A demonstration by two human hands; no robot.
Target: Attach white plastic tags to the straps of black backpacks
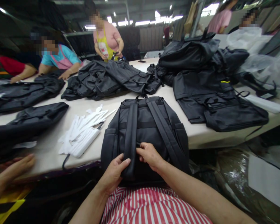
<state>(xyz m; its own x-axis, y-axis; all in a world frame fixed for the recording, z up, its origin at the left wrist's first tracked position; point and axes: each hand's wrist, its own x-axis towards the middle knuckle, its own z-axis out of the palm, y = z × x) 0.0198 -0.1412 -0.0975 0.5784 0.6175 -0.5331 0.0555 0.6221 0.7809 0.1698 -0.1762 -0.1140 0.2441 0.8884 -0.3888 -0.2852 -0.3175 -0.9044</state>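
Note:
A black backpack point(151, 124) lies back-side up at the near edge of the table point(196, 137), its two shoulder straps running toward me. My left hand point(115, 174) is closed around the lower end of the left shoulder strap point(131, 133). My right hand point(149, 154) pinches the fabric at the base of that same strap, fingers curled. The right shoulder strap point(164, 127) lies loose across the bag's back.
A pile of white paper tags point(81, 133) lies left of the backpack. Several more black backpacks point(207, 93) are heaped across the table. Another person's hand point(18, 166) rests at the near left. Other people work at the far side.

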